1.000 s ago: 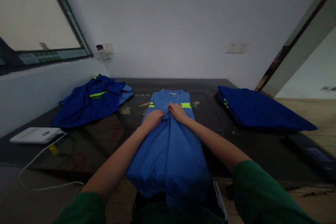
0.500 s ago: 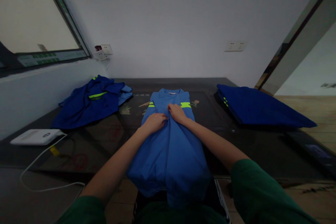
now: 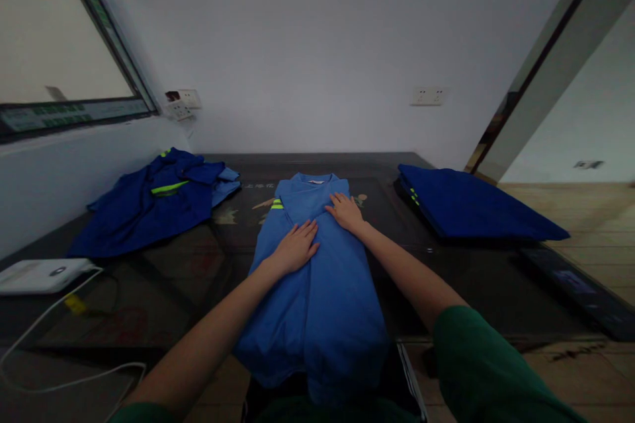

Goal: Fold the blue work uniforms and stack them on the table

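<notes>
A light blue long garment, a work jacket (image 3: 327,304) by its look, lies on the dark table in front of me. Its collar points to the wall and its lower end hangs over the near edge toward my lap. My left hand (image 3: 296,248) rests flat on the middle of the jacket, fingers stretched out. Higher up, my right hand (image 3: 346,211) lies spread on the right chest part and covers most of the yellow-green stripe there. The matching stripe at the left stays visible. Neither hand grips the cloth.
A crumpled dark blue garment (image 3: 149,205) lies at the left, and a folded dark blue stack (image 3: 476,205) at the right. A white power bank (image 3: 44,275) with a cable sits at the left edge. A dark phone-like device (image 3: 578,287) is at the right. The wall closes the table's back.
Both hands have let go of the cloth near its centre line and moved apart, now flat. The left came nearer to me; the right went outward over the stripe. The view turned slightly right.
</notes>
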`<action>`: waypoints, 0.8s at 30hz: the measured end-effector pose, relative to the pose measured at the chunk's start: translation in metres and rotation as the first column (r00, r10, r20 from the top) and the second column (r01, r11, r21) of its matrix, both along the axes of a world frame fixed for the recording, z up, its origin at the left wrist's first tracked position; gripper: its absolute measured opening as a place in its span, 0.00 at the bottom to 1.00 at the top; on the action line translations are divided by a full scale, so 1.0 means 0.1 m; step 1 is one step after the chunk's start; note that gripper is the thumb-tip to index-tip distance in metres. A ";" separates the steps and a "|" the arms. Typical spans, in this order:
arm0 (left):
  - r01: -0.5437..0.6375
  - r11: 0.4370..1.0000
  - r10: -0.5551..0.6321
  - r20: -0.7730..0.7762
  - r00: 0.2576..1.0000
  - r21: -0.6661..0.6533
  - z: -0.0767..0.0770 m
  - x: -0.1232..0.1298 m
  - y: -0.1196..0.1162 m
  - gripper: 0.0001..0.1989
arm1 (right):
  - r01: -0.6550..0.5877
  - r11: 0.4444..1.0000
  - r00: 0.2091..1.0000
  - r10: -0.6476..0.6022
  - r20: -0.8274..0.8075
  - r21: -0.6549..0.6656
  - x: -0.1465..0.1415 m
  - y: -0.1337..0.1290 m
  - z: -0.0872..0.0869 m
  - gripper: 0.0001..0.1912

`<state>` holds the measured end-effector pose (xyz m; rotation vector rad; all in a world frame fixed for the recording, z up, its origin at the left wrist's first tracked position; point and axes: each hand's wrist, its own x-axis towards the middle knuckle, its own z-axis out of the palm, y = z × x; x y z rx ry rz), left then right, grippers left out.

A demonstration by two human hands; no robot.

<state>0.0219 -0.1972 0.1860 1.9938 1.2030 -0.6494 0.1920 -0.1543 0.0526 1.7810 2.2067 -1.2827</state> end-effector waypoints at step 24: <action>-0.055 0.998 0.054 -0.008 0.998 -0.037 -0.30 0.12 0.13 0.30 | -0.032 0.984 0.999 0.035 0.014 -0.176 0.05 0.04 -0.20 0.32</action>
